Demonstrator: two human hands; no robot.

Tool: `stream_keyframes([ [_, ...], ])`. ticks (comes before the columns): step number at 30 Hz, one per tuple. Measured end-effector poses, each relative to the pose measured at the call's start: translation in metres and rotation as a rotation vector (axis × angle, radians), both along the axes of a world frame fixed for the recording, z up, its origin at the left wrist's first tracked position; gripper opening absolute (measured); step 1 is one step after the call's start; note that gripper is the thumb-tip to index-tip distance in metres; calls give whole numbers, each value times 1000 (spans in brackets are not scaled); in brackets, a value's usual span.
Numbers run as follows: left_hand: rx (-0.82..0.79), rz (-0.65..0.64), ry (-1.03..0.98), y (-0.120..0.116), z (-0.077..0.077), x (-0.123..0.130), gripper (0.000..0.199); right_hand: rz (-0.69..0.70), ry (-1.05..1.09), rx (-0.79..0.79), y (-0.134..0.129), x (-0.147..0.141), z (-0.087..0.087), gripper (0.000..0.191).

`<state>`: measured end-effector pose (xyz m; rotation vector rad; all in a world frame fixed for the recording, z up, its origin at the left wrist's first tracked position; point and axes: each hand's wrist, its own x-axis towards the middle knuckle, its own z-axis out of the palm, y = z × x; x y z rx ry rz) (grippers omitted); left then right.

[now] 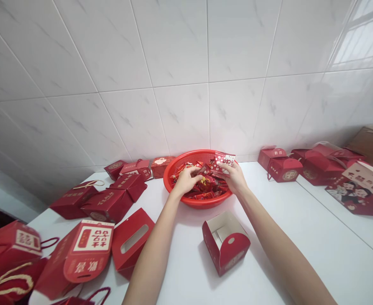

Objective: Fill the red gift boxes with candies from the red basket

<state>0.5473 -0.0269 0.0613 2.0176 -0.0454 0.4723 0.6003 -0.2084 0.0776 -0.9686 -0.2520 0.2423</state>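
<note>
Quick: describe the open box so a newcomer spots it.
On the white table, find the red perforated basket of wrapped sweets. Just nearer the camera stands a red gift box. Its wide-open top shows a pale inside, unlike the boxes left and right.

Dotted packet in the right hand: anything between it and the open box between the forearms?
The basket's near rim lies between the packet and the open box; past it, nothing visible stands in the way.

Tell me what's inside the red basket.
The red basket holds a pile of wrapped packets, mostly red. The left hand reaches over them; the right hand holds a dotted packet. The pile hides the basket's bottom and whatever lies deeper; the hands cover some packets.
</note>
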Motion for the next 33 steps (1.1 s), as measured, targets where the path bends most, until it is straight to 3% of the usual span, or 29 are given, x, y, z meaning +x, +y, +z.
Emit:
stream_keyframes([
  [7,-208,118,-116,0,6,-2,27,29,11,-4,-1,-2,3,34],
  [19,-296,157,-191,-3,10,-5,26,60,-13,-34,-2,-5,5,35],
  [27,-324,82,-177,-3,7,-2,25,124,-58,-38,-1,-5,3,38],
  [33,-396,120,-182,-3,9,-3,38,106,-65,-48,-1,-4,3,37],
])
